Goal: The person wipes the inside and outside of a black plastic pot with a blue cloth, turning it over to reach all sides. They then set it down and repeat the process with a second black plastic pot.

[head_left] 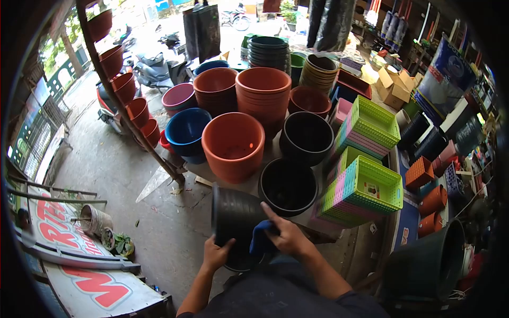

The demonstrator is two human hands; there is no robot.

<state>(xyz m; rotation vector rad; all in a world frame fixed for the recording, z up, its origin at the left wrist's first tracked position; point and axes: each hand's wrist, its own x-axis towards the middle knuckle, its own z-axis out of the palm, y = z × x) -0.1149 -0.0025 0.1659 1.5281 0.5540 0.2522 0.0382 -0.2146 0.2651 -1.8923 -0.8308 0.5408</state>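
Observation:
Tilted in front of my body is a black plastic plant pot (233, 209). My left hand (216, 254) grips it low on its left side, thumb against the wall. A bunched blue cloth (260, 237) is in my right hand (290, 236), against the pot's right side, with the index finger pointing up along the wall. Just beyond stand two more black pots, a nearer one (289, 186) and a farther one (307, 139). To their left is an orange pot (233, 146). The lower part of the held pot is partly hidden by my hands and clothing.
Stacked orange pots (263, 93) and a blue pot (187, 130) stand farther back. Green and pink plastic baskets (374, 185) are piled at the right. A slanted pole (127, 114) with hanging pots rises at the left. A large dark bin (424, 265) lies at the lower right.

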